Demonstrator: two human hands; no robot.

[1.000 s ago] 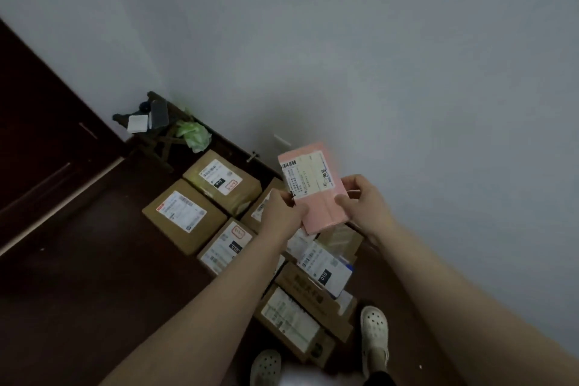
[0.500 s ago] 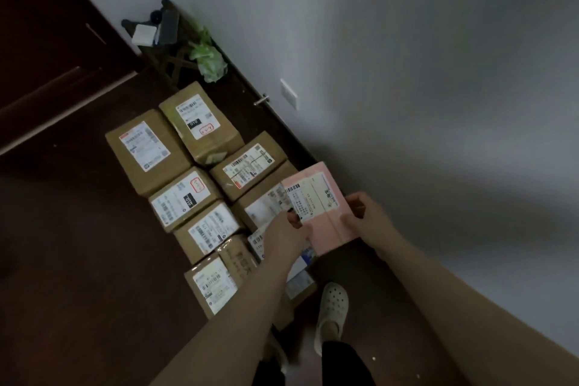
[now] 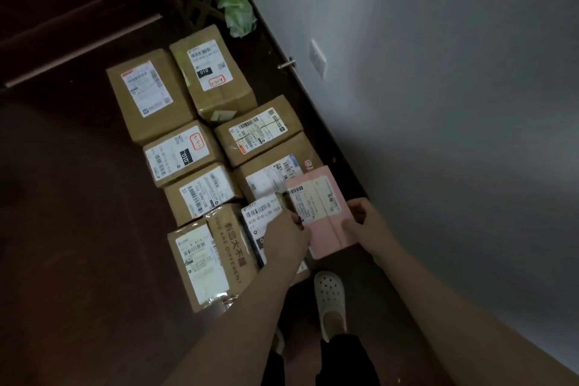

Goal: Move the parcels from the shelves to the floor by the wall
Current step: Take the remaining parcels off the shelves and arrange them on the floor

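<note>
The pink parcel looks like smooth, matt card or paper, with a white paper label. The brown boxes are matt cardboard, and their labels are white paper. The floor is dark and smooth, wood-like, with a dull sheen. The wall is matt paint. The clog looks like white moulded plastic, the bag like thin crinkled green plastic, and the door stop like bright metal.

Our forearms are bare and uncovered right down to the frame's lower edge; our left grip and right grip are bare hands too; on our right foot we wear a white clog with round holes across its toe; a pale sliver of a second shoe shows beside it; our legwear is black.
</note>
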